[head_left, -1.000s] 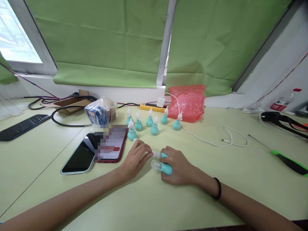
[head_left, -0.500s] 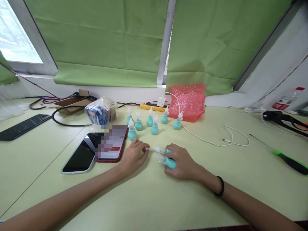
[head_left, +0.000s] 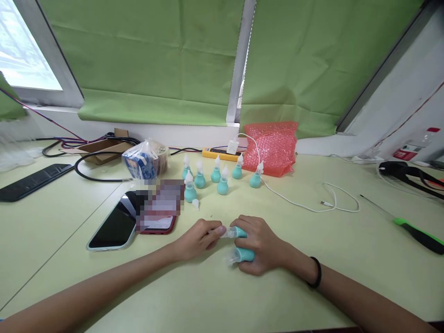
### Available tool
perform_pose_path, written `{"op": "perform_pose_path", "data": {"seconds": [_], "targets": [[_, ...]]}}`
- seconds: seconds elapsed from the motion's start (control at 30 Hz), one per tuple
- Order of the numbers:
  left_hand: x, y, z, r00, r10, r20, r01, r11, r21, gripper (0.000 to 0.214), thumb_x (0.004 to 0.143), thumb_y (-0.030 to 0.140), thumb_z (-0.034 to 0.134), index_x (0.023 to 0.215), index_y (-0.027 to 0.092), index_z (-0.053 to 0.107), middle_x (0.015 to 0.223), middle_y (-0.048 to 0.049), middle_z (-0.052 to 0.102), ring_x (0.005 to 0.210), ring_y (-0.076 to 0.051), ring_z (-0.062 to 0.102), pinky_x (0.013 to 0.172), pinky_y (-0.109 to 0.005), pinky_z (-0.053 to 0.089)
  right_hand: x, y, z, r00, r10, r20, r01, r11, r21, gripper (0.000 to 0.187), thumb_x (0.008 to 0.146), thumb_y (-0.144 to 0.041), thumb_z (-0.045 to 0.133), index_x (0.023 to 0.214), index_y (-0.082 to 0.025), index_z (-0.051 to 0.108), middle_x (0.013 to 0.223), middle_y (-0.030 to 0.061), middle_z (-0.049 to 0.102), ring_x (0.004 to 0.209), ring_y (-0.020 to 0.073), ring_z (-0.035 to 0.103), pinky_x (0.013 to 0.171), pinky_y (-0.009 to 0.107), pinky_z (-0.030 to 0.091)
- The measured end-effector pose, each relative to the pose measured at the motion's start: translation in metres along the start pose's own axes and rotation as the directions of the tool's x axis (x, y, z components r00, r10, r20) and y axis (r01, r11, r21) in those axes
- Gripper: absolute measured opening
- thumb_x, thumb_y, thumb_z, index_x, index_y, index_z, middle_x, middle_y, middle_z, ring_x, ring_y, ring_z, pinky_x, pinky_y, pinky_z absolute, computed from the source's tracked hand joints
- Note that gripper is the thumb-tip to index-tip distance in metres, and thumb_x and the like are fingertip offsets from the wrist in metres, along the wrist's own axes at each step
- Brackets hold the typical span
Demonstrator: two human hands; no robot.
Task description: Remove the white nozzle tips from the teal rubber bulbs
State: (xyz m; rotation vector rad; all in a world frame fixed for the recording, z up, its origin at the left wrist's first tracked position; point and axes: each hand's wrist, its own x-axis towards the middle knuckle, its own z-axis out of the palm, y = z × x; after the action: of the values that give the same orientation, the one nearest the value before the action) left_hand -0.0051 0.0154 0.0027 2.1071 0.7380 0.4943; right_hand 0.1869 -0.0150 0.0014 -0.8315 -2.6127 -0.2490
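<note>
My right hand (head_left: 258, 247) holds two turquoise nasal aspirators, bulbs in the palm and clear tips pointing left. The upper aspirator (head_left: 240, 232) sits between the thumb side and fingers; the lower aspirator (head_left: 244, 254) is slightly blurred. My left hand (head_left: 201, 240) is closed in a pinch on the clear tip of the upper one. Beyond the hands several more aspirators (head_left: 223, 186) stand upright in a loose group. A small translucent tip (head_left: 196, 204) lies on the table beside the nearest standing aspirator (head_left: 190, 193).
Two phones lie left of my hands, a black-screened one (head_left: 116, 226) and a red-cased one (head_left: 161, 224). Behind stand a bagged bundle (head_left: 145, 159), a yellow power strip (head_left: 222, 154) and pink bubble wrap (head_left: 272, 150). A white cable (head_left: 298, 202) and a screwdriver (head_left: 416, 233) lie right.
My left hand moved right and toward me, and now pinches the upper aspirator's tip. The right hand came slightly nearer with both aspirators. The loose translucent tip is now uncovered.
</note>
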Motion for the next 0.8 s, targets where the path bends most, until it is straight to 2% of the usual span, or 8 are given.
{"op": "perform_pose_path", "data": {"seconds": [0.13,0.23,0.33,0.4,0.47,0.53,0.67,0.8], "targets": [[0.004,-0.002,-0.003,0.996,-0.078,0.042,0.086,0.965,-0.246,0.051,0.086,0.043,0.019,0.048,0.015,0.038,0.041,0.0028,0.038,0.041,-0.007,0.036,0.048,-0.021,0.033,0.000,0.000,0.003,0.998,0.025,-0.053,-0.022,0.998,0.061,0.010,0.050,-0.027,0.049,0.050,-0.018,0.044,0.074,0.0049,0.047,0.058,0.0141,0.038,0.050,0.026,0.027],[0.007,-0.006,-0.009,0.992,-0.125,-0.033,0.110,0.952,-0.285,0.056,0.086,0.043,0.007,0.046,0.016,0.036,0.037,0.0024,0.036,0.037,-0.008,0.035,0.045,-0.022,0.032,0.001,0.000,0.003,0.990,0.092,-0.111,-0.074,0.985,0.156,0.007,0.050,-0.024,0.050,0.052,-0.018,0.046,0.079,0.0053,0.048,0.062,0.0148,0.042,0.053,0.026,0.031],[0.008,-0.011,-0.015,0.970,-0.025,-0.243,0.046,0.995,0.083,0.048,0.084,0.046,0.021,0.052,0.015,0.041,0.046,0.0000,0.045,0.045,-0.010,0.041,0.046,-0.022,0.032,0.003,0.001,0.002,0.967,0.222,-0.121,-0.187,0.950,0.248,0.004,0.051,-0.020,0.050,0.054,-0.018,0.049,0.077,0.0045,0.049,0.063,0.0146,0.045,0.053,0.025,0.033],[0.007,-0.015,-0.015,0.947,0.157,-0.281,0.002,0.871,0.491,0.038,0.079,0.045,0.037,0.060,0.014,0.049,0.056,-0.0031,0.052,0.056,-0.015,0.049,0.050,-0.024,0.033,0.004,0.001,0.002,0.946,0.308,-0.101,-0.270,0.922,0.276,0.002,0.051,-0.018,0.050,0.053,-0.018,0.049,0.072,0.0037,0.049,0.062,0.0139,0.045,0.052,0.024,0.033],[0.006,-0.018,-0.013,0.944,0.244,-0.223,-0.009,0.693,0.721,0.030,0.076,0.042,0.043,0.074,0.014,0.054,0.063,-0.0053,0.057,0.063,-0.019,0.053,0.052,-0.025,0.035,0.005,0.001,0.001,0.922,0.380,-0.080,-0.344,0.895,0.285,0.002,0.051,-0.016,0.050,0.052,-0.017,0.048,0.068,0.0027,0.048,0.058,0.0127,0.044,0.051,0.023,0.033],[0.005,-0.019,-0.011,0.953,0.226,-0.200,0.019,0.616,0.787,0.029,0.078,0.039,0.043,0.085,0.014,0.053,0.066,-0.0055,0.060,0.063,-0.019,0.056,0.051,-0.026,0.037,0.005,0.001,0.002,0.902,0.429,-0.058,-0.396,0.873,0.284,0.003,0.052,-0.015,0.050,0.051,-0.017,0.048,0.066,0.0016,0.047,0.055,0.0113,0.043,0.050,0.022,0.032],[0.004,-0.018,-0.011,0.942,0.226,-0.247,0.051,0.632,0.774,0.027,0.079,0.038,0.043,0.090,0.015,0.050,0.071,-0.0038,0.060,0.058,-0.015,0.056,0.049,-0.024,0.038,0.007,-0.003,0.002,0.890,0.454,-0.028,-0.433,0.864,0.259,0.004,0.054,-0.016,0.051,0.051,-0.017,0.049,0.065,0.0004,0.046,0.055,0.0109,0.043,0.051,0.022,0.033],[-0.001,-0.013,-0.008,0.829,0.469,-0.306,-0.135,0.698,0.704,0.019,0.077,0.030,0.047,0.085,0.013,0.051,0.068,-0.0038,0.056,0.059,-0.013,0.053,0.052,-0.023,0.039,0.008,-0.011,-0.002,0.877,0.479,0.027,-0.470,0.847,0.247,0.007,0.060,-0.017,0.052,0.054,-0.017,0.051,0.065,-0.0004,0.046,0.057,0.0107,0.043,0.052,0.022,0.033]]}}
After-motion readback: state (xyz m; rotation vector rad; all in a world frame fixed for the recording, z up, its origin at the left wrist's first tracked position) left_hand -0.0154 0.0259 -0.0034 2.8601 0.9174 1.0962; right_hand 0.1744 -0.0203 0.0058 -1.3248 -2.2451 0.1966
